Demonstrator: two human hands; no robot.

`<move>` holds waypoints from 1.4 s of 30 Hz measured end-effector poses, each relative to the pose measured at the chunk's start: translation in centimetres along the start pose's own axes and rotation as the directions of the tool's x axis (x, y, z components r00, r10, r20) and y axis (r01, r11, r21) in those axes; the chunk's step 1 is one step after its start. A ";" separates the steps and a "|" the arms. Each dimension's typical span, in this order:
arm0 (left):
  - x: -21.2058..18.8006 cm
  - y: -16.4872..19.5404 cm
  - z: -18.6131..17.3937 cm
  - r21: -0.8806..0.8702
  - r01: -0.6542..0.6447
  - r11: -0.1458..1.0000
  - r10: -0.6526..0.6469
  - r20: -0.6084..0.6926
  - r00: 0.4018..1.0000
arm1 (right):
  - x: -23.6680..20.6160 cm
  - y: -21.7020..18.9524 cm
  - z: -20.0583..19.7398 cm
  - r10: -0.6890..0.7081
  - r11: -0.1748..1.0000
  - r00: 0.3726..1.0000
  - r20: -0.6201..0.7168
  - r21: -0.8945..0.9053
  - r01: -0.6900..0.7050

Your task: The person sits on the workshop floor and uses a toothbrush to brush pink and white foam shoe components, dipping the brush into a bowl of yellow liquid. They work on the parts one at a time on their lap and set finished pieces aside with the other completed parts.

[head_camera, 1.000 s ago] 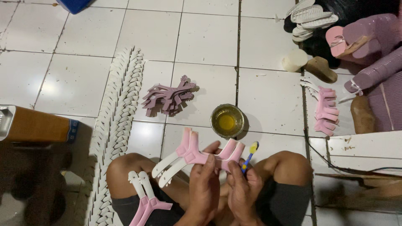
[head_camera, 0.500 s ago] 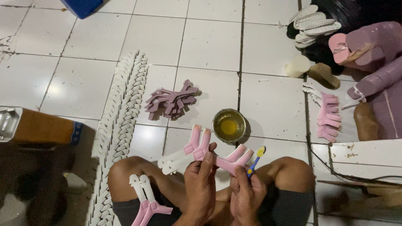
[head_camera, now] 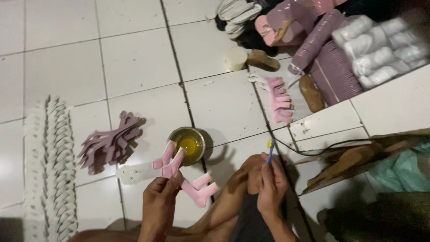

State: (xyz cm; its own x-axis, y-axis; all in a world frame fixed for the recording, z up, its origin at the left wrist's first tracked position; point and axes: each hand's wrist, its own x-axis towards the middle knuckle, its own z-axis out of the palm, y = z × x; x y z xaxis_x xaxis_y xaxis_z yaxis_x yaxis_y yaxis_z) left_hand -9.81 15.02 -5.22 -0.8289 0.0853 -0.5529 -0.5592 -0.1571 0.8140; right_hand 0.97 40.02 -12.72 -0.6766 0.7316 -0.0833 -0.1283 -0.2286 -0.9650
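Note:
My left hand [head_camera: 160, 197] grips a bunch of pink Y-shaped sandal straps [head_camera: 170, 163] with a white strap end [head_camera: 134, 172] sticking out to the left, and another pink strap [head_camera: 200, 188] hanging to the right. My right hand [head_camera: 268, 183] holds a small blue-handled brush [head_camera: 270, 151] with a yellow tip, upright above my knee. A small round tin of yellow glue [head_camera: 187, 145] sits on the tiled floor just beyond both hands.
A pile of mauve straps [head_camera: 109, 142] lies left of the tin. A long row of white straps [head_camera: 50, 166] runs down the left. Pink straps [head_camera: 280, 98], sandal soles [head_camera: 291, 18], rolled purple sheets [head_camera: 336, 67] and a black cable [head_camera: 313, 150] are at right.
The view has swung to the right and closer. My right hand has let go of the straps and moved right with the brush; my left hand alone keeps the straps.

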 end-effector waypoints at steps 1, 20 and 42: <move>1.2 0.0 1.1 0.000 -0.012 1.000 0.012 0.038 0.999 | 1.9 0.2 -1.6 -0.029 0.999 0.999 -0.030 -0.021 0.028; 28.0 -9.8 39.5 0.171 -0.110 0.979 0.021 0.452 0.892 | 13.3 7.1 -9.2 -0.123 0.951 0.943 -0.311 -0.309 0.023; 33.8 -14.4 48.0 0.094 -0.041 0.995 -0.009 0.479 0.878 | 16.6 11.6 -11.8 -0.105 0.957 0.931 -0.348 -0.291 -0.001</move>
State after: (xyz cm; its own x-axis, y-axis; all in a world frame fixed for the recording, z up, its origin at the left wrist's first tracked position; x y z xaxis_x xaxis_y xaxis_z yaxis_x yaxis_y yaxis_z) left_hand -30.62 67.36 -27.09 -0.7307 0.5477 -0.4076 -0.5241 -0.0672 0.8490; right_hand -3.17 57.09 -28.22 -0.3640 0.9293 -0.0624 0.0890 -0.0320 -0.9955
